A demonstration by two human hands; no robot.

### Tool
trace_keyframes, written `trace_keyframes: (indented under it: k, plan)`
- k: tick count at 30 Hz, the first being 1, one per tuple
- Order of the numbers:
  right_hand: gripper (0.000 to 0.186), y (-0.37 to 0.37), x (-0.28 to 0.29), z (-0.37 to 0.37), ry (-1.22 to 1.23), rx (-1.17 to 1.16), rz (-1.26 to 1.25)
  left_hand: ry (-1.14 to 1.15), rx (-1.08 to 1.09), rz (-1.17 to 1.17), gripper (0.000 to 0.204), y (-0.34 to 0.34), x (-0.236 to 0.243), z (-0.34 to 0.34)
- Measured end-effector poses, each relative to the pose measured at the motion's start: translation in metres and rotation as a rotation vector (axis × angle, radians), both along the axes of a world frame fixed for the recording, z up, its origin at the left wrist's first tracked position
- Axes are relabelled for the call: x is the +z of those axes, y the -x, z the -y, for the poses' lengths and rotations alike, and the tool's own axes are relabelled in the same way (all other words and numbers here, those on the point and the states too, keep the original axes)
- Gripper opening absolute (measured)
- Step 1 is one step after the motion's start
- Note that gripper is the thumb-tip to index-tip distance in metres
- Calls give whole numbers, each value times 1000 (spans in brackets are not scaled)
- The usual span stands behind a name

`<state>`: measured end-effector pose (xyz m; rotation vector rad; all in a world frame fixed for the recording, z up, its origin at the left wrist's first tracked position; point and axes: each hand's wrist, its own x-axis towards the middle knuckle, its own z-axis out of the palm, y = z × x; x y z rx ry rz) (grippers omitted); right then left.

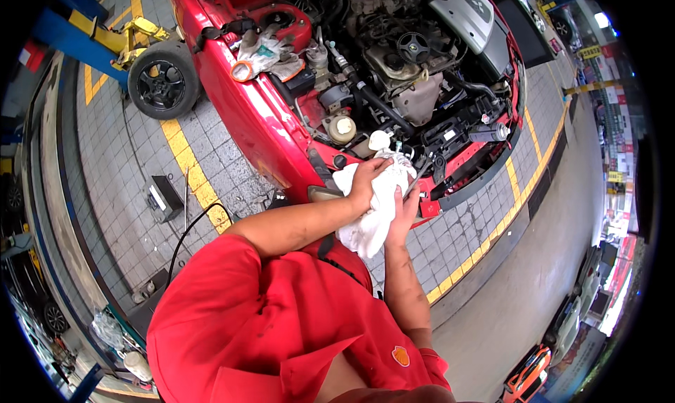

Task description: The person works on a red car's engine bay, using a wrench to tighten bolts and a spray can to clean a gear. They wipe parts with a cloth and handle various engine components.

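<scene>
From here, the white cloth (371,228) is trailing lengthwise between engine (418,99) and person (281,311), left hand (363,185) clutching its left side, right hand (402,219) bracing its right, grip unclear.

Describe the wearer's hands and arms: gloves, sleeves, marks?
Left hand and right hand: bare, no gloves. Forearms uncovered, a little smudged. Sleeves short and red, matching the red shirt, which has a small yellow-orange patch.
</scene>
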<state>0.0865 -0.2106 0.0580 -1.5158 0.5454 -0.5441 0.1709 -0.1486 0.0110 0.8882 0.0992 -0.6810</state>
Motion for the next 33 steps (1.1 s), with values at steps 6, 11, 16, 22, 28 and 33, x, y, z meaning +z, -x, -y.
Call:
trace_keyframes:
  k: [6,11,16,22,28,33]
  plan:
    - [19,-41,-23,-14,-68,-116,18,-325,-38,670,59,40,28,-52]
    - [22,-59,-13,-33,-652,-140,238,-391,-44,842,69,34,53,-83]
    - [21,-37,-13,-42,-197,-150,-1,-446,-135,519,58,6,61,-68]
    - [48,-28,-4,-88,696,-132,-373,-230,-199,163,51,-47,-23,-51]
    - [36,14,-46,-46,811,-235,-511,-742,-237,1055,51,-69,-23,-66]
    - [37,8,-55,-11,827,-130,-716,-663,-249,1049,29,-168,9,-55]
